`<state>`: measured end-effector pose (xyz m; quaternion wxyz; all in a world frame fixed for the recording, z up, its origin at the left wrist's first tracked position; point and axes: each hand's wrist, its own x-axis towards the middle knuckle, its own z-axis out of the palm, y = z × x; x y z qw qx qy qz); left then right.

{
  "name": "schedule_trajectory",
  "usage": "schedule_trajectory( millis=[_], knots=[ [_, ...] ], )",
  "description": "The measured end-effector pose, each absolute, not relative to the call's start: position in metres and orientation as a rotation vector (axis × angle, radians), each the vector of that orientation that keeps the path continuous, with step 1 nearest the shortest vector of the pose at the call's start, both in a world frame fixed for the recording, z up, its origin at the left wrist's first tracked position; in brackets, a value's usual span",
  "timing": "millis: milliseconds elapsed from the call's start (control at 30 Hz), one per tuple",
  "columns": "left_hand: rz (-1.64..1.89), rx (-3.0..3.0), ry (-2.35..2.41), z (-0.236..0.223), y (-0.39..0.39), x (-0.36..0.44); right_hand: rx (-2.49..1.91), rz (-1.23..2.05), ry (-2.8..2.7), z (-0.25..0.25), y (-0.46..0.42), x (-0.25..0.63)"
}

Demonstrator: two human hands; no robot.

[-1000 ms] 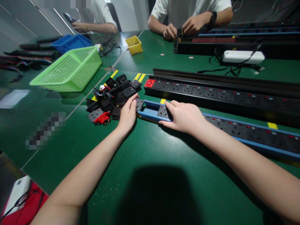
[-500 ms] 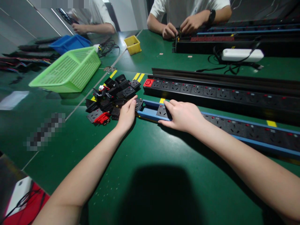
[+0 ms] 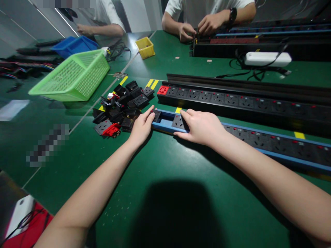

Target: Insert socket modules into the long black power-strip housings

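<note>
A long blue power strip housing (image 3: 165, 129) lies across the green table, filled with black socket modules along its right part. At its left end my left hand (image 3: 141, 126) is closed on a black socket module (image 3: 156, 115), which sits in the channel's end. My right hand (image 3: 203, 125) grips the housing, its fingers over another socket module (image 3: 178, 121). Between these two modules the blue channel floor shows. Loose socket modules (image 3: 129, 103), mostly black, lie heaped just beyond my left hand, with a red one (image 3: 112, 130) at the near side.
Behind the blue housing lies a black power strip (image 3: 196, 103) with a red end socket (image 3: 162, 90). A green basket (image 3: 77, 74), a blue bin (image 3: 74, 46) and a yellow bin (image 3: 145, 48) stand farther back. Across the table a co-worker's hands (image 3: 199, 29) work at another strip.
My left hand has moved slightly right, and its socket module has slid from beyond the housing's left end into the channel. My right hand stays in place.
</note>
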<state>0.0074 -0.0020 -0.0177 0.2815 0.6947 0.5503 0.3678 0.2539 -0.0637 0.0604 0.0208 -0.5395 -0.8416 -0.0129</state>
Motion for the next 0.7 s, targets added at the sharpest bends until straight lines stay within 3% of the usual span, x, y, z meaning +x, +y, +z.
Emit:
schedule_trajectory(
  millis=[333, 700],
  knots=[
    [0.897, 2.101, 1.353, -0.007, -0.011, 0.015, -1.663, -0.043, -2.605, 0.059, -0.063, 0.254],
    [1.131, 1.690, 1.359, -0.011, -0.007, 0.015, -1.660, -0.030, -2.611, 0.059, -0.062, 0.254]
  ],
)
